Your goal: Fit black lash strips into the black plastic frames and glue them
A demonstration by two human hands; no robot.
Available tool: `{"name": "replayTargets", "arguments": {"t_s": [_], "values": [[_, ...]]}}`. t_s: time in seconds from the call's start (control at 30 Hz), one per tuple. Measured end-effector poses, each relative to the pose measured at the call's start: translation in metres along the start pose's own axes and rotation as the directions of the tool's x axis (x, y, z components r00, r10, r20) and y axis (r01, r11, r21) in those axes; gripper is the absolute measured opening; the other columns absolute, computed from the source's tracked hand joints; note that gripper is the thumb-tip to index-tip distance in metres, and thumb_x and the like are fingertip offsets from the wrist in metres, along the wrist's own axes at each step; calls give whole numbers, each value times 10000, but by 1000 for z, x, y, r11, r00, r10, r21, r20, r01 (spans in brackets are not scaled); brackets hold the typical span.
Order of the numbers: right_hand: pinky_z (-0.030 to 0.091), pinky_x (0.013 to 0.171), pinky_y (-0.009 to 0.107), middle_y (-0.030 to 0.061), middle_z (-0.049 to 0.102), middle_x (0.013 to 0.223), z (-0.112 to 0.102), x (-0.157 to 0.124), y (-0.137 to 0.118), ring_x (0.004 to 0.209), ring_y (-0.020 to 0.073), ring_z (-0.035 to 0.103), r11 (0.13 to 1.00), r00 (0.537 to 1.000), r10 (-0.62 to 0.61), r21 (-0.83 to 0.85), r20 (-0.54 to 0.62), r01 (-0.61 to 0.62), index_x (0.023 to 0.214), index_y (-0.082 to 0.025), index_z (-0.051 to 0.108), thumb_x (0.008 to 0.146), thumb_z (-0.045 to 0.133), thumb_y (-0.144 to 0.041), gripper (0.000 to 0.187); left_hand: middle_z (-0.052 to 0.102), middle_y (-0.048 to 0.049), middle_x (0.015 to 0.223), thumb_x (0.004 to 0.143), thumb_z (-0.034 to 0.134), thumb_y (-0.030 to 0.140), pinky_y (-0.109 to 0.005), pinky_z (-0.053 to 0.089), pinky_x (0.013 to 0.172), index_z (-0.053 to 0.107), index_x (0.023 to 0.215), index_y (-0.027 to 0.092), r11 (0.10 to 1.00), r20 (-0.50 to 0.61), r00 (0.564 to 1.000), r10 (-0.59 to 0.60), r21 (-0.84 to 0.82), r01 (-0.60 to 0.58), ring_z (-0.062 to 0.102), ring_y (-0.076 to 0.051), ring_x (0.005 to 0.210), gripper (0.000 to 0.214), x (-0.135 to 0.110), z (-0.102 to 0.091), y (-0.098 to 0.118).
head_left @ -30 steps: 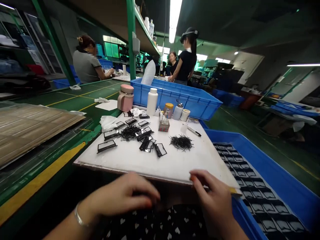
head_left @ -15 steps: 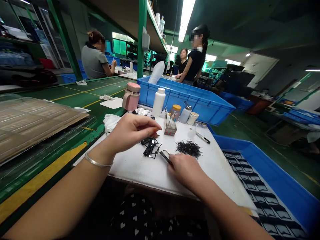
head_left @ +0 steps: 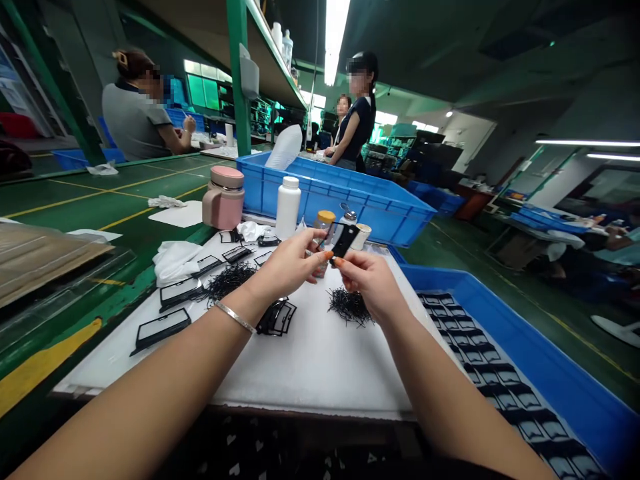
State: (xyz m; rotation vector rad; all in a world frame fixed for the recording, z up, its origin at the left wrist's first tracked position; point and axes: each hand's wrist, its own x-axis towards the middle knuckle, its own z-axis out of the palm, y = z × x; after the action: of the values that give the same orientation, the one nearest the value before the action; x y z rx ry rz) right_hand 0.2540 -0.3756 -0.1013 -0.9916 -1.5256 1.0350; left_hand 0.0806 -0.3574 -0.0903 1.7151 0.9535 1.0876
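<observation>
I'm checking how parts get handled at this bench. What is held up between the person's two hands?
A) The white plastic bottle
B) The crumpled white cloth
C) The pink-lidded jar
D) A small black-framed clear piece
D. The small black-framed clear piece stands up at the fingertips where the left hand and right hand meet.

Left hand (head_left: 290, 263), right hand (head_left: 367, 285) pinch black frame (head_left: 344, 240).
</observation>
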Motion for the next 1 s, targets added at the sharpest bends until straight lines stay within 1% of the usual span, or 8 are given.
{"name": "replayTargets", "arguments": {"t_s": [0.2, 0.33, 0.43, 0.6, 0.73, 0.83, 0.9, 1.0], "values": [[412, 480, 176, 29, 660, 768, 2, 21, 11, 650, 122, 596, 997, 980, 4, -73, 199, 11, 912, -146, 685, 742, 738, -389, 301, 651, -38, 819, 768, 693, 292, -217, 511, 559, 633, 1034, 120, 962, -108, 994, 2, -271, -31, 564, -91, 566, 323, 4, -3, -22], [437, 466, 162, 93, 693, 922, -8, 21, 33, 743, 161, 671, 962, 981, 84, 243, 177, -126, 1012, -155, 652, 813, 565, -632, 524, 653, -28, 878, 769, 710, 317, -213, 516, 612, 646, 950, 161, 945, -110, 994, -10, -325, -27, 601, -122, 708, 247, -1, -2, -38], [460, 470, 162, 135, 702, 982, -10, 14, 45, 789, 195, 700, 899, 920, 187, 317, 345, -302, 1062, -139, 641, 842, 549, -606, 524, 655, -28, 852, 775, 715, 287, -234, 519, 701, 665, 849, 162, 951, -75, 994, 75, -295, -94, 611, -144, 795, 154, -2, -1, -40], [433, 440, 121, 53, 704, 803, -9, 7, 42, 627, 116, 664, 837, 818, 215, 331, 534, -435, 956, -138, 671, 789, 700, -340, 264, 672, -60, 905, 723, 760, 263, -286, 526, 727, 702, 725, 151, 961, 20, 988, 152, -235, -143, 624, -190, 838, 127, -2, -2, -38], [382, 382, 93, -28, 608, 643, -16, 12, 39, 450, 36, 531, 803, 866, 237, 414, 440, -429, 816, -138, 655, 701, 772, -257, 204, 667, -59, 1026, 715, 767, 273, -294, 509, 816, 696, 1012, 193, 973, -35, 989, 146, -175, -150, 612, -204, 962, 316, -3, 2, -38], [388, 391, 77, -45, 572, 648, -26, 18, 42, 465, 23, 521, 783, 933, 238, 516, 269, -349, 802, -143, 632, 676, 785, -231, 216, 661, -43, 958, 786, 700, 294, -255, 500, 720, 640, 1091, 200, 985, -115, 979, 169, -24, -173, 610, -170, 875, 324, -6, 11, -39], [395, 401, 66, -43, 573, 669, -31, 23, 45, 485, 20, 533, 756, 950, 276, 578, 146, -308, 807, -146, 612, 683, 770, -196, 207, 651, -32, 876, 839, 632, 266, -245, 474, 667, 670, 935, 187, 955, -34, 972, 234, 196, -223, 594, -156, 809, 130, -9, 22, -41], [406, 413, 61, -39, 576, 670, -35, 28, 49, 503, 24, 543, 733, 939, 343, 618, 23, -283, 813, -153, 581, 713, 732, -149, 181, 645, -27, 865, 863, 559, 155, -271, 446, 700, 688, 820, 199, 779, 270, 916, 297, 486, -396, 569, -163, 823, 142, -14, 41, -46]]}}
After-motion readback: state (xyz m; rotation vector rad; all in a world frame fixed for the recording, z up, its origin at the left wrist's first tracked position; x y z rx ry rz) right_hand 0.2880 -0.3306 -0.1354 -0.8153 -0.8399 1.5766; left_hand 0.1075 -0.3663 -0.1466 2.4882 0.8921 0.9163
